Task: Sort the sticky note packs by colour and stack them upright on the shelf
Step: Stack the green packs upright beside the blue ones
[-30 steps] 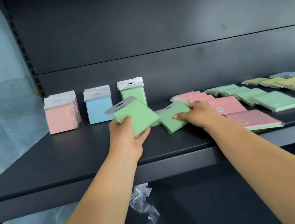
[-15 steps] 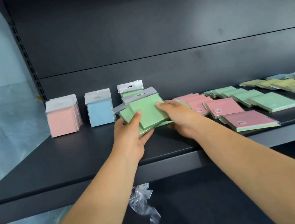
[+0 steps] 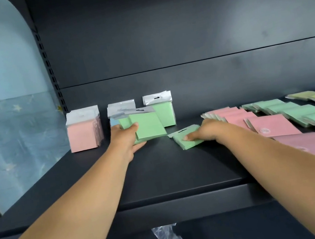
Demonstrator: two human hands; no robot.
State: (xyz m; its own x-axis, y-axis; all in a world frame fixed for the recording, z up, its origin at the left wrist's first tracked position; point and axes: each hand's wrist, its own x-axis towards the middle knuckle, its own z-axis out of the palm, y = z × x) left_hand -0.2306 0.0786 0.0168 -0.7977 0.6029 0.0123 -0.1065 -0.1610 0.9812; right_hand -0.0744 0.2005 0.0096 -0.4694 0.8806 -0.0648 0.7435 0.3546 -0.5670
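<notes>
Left hand [image 3: 128, 138] now grips two green packs [image 3: 147, 128] instead of one, just in front of the upright green stack [image 3: 163, 112]. Right hand [image 3: 206, 132] has gone back, fingers pressing another green pack [image 3: 187, 140] flat on the shelf [image 3: 162, 177]. Greens are piling up fast.

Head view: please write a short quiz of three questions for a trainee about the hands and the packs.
1. True or false: the left hand holds green packs.
2. Which colour is the upright stack farthest left? A pink, B yellow, C green.
3. Fill in: the right hand rests on a ____ pack lying flat on the shelf.

Key: 1 true; 2 A; 3 green.
</notes>
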